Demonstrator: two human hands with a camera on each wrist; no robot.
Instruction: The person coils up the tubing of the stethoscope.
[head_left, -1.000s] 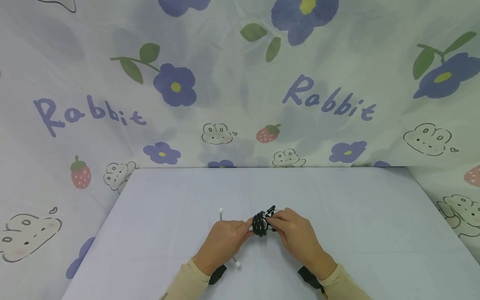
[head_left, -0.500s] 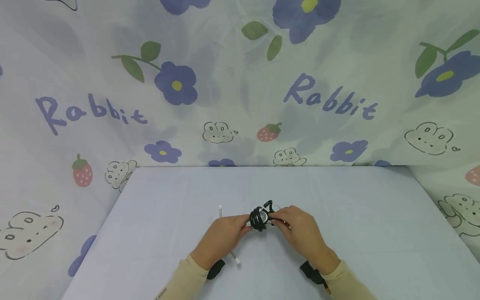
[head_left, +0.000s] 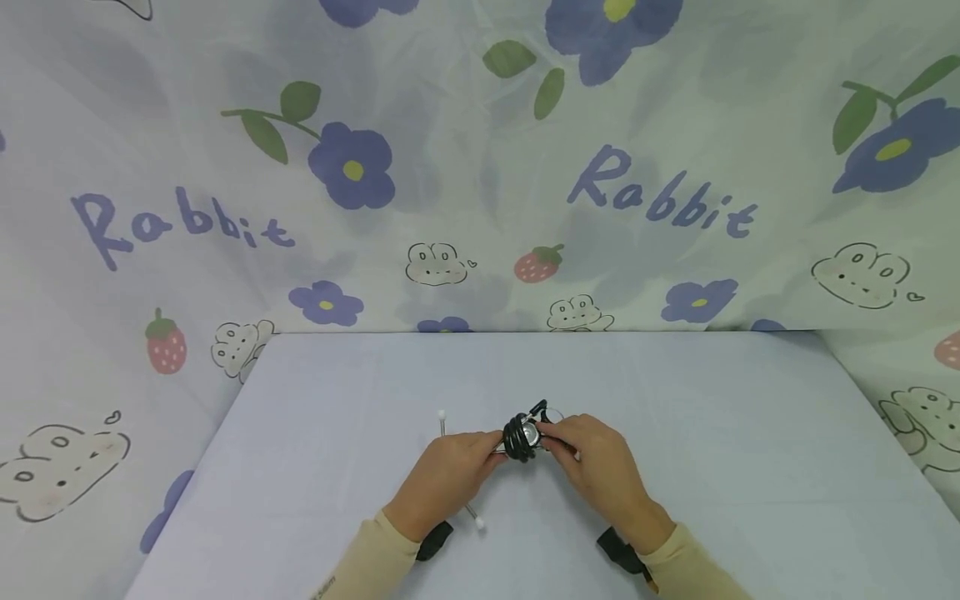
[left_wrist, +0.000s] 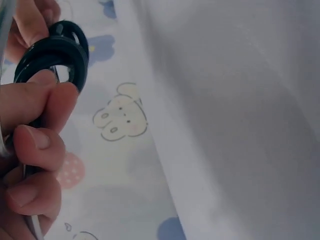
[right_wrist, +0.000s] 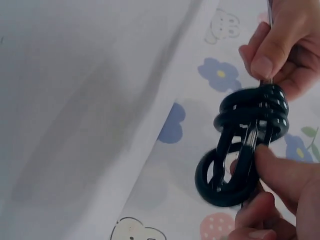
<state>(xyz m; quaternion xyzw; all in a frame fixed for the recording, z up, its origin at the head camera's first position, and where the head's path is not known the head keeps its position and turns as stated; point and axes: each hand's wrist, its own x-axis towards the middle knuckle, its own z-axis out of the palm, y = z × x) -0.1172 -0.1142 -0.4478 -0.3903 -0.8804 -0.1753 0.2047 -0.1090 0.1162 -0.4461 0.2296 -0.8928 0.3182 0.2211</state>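
Note:
Both hands hold a stethoscope over the table, its black tubing (head_left: pixel 517 437) wound in a tight coil round itself. My left hand (head_left: pixel 453 471) grips the metal ear tubes, fingers curled round them in the left wrist view. White ear tips (head_left: pixel 442 414) stick out above and below that hand. At the right end of the coil my right hand (head_left: pixel 600 458) pinches the stethoscope between thumb and fingers, beside the silver chest piece (head_left: pixel 531 433). The right wrist view shows the wraps (right_wrist: pixel 252 112) between the two hands, with a loop of tubing (right_wrist: pixel 220 195) near the right thumb.
A white-covered table (head_left: pixel 337 383) spreads under the hands. Behind it and at both sides hangs a curtain (head_left: pixel 480 183) printed with flowers, rabbits and strawberries. Black straps (head_left: pixel 433 542) sit at the wrists, by the beige sleeves (head_left: pixel 367 562).
The coil has turned slightly, so more of the silver chest piece faces the head camera. Both hands have shifted a little and keep their hold on the stethoscope.

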